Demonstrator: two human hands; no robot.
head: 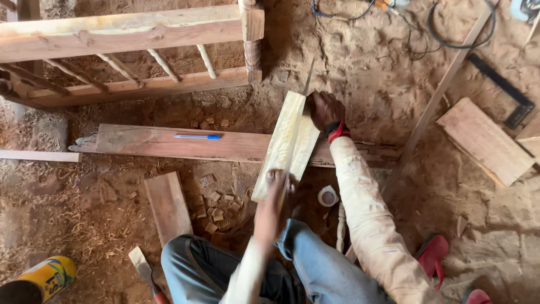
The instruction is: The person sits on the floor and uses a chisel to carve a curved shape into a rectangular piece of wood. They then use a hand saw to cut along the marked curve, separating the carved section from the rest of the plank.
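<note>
A pale board (286, 147) lies slanted across a long reddish plank (157, 143) on the dirt floor. My right hand (325, 110) grips the pale board's far end at its right edge; a red band sits at the wrist. A thin grey blade tip (308, 76) pokes out past that end. My left hand (271, 204) is blurred at the board's near end, fingers over the wood; its grip cannot be made out. My knees in blue jeans (304, 264) are just below.
A blue pen (197, 137) lies on the plank. A wooden frame with spindles (124, 28) stands at the back left. Offcuts (211, 211), a short board (167, 205), a chisel (143, 270), a tape roll (328, 196), red sandals (432, 253), a slat (444, 84) and cables (450, 34) lie around.
</note>
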